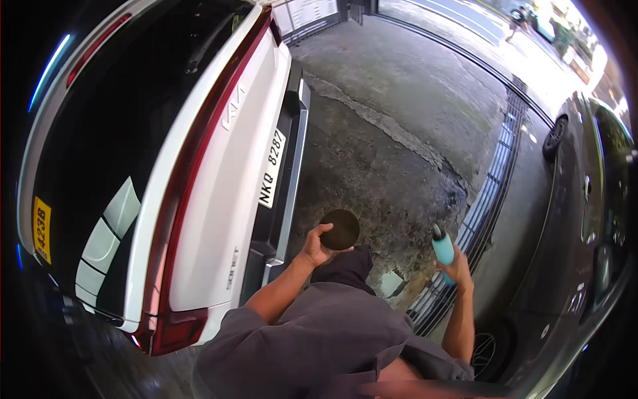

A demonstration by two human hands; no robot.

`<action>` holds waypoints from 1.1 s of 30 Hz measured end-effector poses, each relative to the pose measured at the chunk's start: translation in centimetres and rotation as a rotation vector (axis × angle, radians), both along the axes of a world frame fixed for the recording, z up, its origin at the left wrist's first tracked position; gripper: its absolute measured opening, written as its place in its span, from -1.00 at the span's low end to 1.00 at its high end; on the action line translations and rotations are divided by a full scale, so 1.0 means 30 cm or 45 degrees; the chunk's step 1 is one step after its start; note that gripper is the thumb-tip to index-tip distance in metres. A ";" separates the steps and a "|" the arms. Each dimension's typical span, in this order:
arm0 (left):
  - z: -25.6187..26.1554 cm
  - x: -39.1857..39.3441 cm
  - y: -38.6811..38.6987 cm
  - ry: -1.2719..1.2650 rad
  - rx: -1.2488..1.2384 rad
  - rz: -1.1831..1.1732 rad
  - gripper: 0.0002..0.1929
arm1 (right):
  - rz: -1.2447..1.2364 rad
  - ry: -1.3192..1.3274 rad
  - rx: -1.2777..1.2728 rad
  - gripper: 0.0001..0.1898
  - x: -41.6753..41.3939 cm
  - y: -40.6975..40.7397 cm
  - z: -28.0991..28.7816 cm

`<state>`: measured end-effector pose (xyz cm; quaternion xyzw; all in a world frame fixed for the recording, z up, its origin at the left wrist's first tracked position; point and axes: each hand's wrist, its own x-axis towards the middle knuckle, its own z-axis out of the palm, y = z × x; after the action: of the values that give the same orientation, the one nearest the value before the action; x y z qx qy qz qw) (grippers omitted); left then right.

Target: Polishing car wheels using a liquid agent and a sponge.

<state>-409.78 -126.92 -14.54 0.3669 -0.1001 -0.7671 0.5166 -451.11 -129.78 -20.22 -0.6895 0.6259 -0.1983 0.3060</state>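
My left hand [319,247] grips a round, flat, dark disc [340,229] by its edge, thumb on top; what the disc is, I cannot tell. Out to the right, my right hand [456,267] is wrapped around a light blue bottle [442,249] with a narrow pale nozzle that points up and away from me. The disc is near the rear bumper [294,164] of a white Kia car [219,199], apart from it. Between the two hands lies the concrete floor, with a pale patch [392,283] on it.
A dark car [568,214] stands on the right. A metal floor grating [491,184] runs between the cars. Cracked, rough concrete [398,99] stretches ahead to a gate track [478,62]. A person [518,22] is on the bright street beyond. A board bearing writing [309,15] is at the top.
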 end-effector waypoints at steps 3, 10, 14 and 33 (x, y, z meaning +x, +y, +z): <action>-0.103 -0.004 -0.205 0.290 0.094 0.204 -0.52 | 0.452 0.247 0.011 -0.38 0.168 -0.509 0.282; -0.029 -0.036 -1.017 0.398 -0.293 0.374 -0.41 | 0.917 0.566 -0.649 -0.47 0.455 -1.442 0.551; 0.104 0.060 -1.426 0.324 -0.366 0.386 -0.40 | 1.140 0.691 -0.842 -0.49 0.713 -1.829 0.746; 0.251 0.633 -3.082 0.229 -0.431 1.021 -0.46 | 1.886 0.866 -1.862 -0.80 1.825 -3.636 0.973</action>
<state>-390.78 -219.39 -7.02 0.2188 -0.0287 -0.5077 0.8328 -396.37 -238.88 8.97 -0.9285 -0.1612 -0.0880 -0.3227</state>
